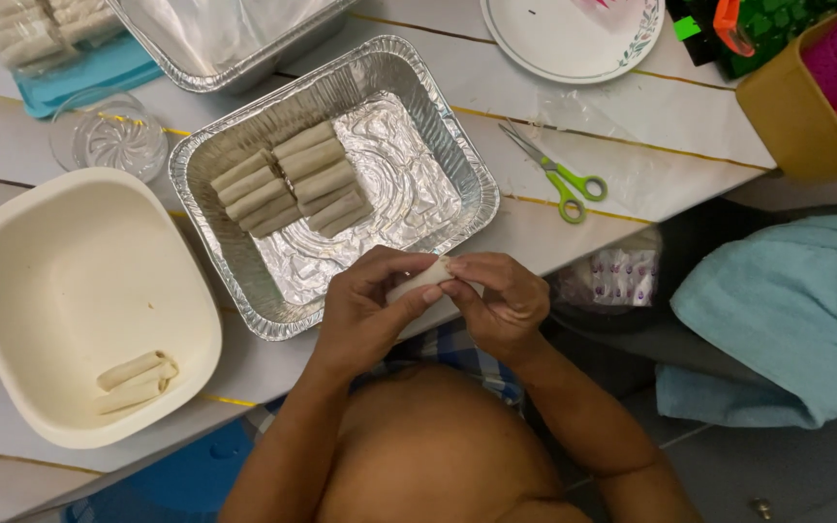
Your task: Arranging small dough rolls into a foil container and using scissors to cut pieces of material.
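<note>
Both hands meet at the table's near edge around one pale rolled wrapper (420,279). My left hand (365,310) pinches its left end with thumb and fingers. My right hand (501,300) closes over its right end. Just beyond them lies a foil tray (418,97) with two rows of several finished rolls (293,181) at its left side. A cream plastic basin (41,252) at the left holds two more rolls (136,381) near its front corner.
Green-handled scissors (559,174) lie right of the tray. A second foil tray (215,44), a glass lid (108,133), a white plate (569,34) and a blue tray of wrapped rolls (50,39) sit at the back. A light blue towel (787,310) lies at right.
</note>
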